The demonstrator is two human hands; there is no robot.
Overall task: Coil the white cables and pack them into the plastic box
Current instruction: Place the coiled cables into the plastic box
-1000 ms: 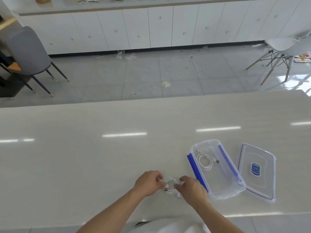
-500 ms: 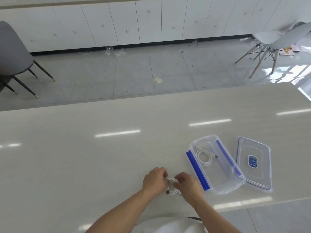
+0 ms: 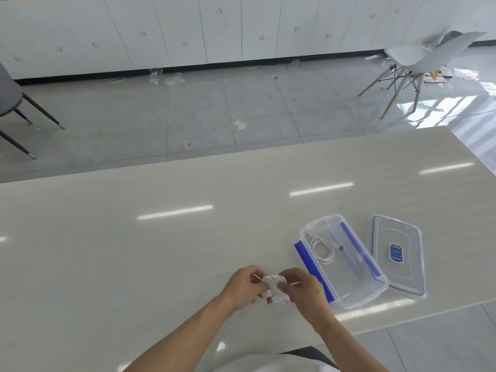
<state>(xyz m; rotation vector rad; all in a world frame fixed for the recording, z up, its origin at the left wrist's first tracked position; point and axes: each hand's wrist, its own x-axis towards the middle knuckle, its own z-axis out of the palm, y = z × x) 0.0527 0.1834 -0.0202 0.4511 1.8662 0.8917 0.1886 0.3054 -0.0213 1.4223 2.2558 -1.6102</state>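
Note:
Both hands hold one coiled white cable just above the table near its front edge. My left hand pinches the coil's left side, my right hand its right side, and a thin tie end sticks out by each hand. A plug hangs under the coil. To the right stands the clear plastic box with blue clips, open. A second coiled white cable lies in its far end.
The box's clear lid with a blue sticker lies flat just right of the box. The pale table stretches left and away. Beyond it on the tiled floor are a white chair at right and a grey chair at left.
My hands have stayed together on the coil, and thin tie ends now stick out at both sides. The view has shifted a little.

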